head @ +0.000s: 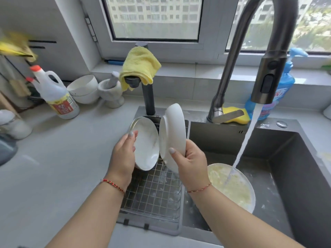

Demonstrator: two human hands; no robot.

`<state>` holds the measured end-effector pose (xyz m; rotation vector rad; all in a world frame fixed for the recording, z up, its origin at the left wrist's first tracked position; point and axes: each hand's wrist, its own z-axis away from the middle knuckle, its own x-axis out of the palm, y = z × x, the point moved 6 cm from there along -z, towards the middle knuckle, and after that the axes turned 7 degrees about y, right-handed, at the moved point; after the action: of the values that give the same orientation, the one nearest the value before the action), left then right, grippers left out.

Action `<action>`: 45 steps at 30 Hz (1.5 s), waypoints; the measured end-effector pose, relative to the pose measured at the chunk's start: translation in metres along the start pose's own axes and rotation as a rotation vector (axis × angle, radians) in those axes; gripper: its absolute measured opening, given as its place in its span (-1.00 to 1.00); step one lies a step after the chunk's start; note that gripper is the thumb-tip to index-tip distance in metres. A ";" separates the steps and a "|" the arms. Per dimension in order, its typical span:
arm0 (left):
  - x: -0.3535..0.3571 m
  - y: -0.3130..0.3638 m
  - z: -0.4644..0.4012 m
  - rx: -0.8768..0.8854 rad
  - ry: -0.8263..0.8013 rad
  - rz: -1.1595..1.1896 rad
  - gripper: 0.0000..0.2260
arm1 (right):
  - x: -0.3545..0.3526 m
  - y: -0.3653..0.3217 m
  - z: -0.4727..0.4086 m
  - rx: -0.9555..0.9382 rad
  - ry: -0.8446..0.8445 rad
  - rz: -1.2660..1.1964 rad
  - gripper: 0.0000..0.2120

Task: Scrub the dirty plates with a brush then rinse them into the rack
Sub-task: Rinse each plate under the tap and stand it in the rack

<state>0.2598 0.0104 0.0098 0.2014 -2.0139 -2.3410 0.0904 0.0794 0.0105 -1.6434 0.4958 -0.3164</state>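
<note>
My left hand (123, 154) grips a marbled white plate (146, 143) by its near rim, thumb curled over the edge onto the inner face and the other fingers hidden behind it. I hold it tilted on edge over the wire rack (154, 192), its lower rim down at the grid; I cannot tell whether it touches. My right hand (190, 163) clasps a plain white plate (174, 133), also on edge, thumb pressed on the face toward me and fingers wrapped round the back. The two plates stand just beside each other above the rack, nearly touching. In the sink (295, 176) to the right lies a dirty plate (232, 187) smeared yellow, and the stream from the faucet (266, 76) lands on it. A yellow sponge (234, 114) sits behind the faucet base, next to a blue soap bottle (284, 83).
</note>
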 end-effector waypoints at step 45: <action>-0.027 -0.046 -0.046 -0.075 -0.069 0.070 -0.51 | 0.159 0.072 -0.025 0.299 -0.327 0.223 -0.72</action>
<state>0.2947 -0.0249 -0.0410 0.0479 -1.9243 -2.4066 0.2069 -0.0260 -0.0700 -1.3018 0.3587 0.0452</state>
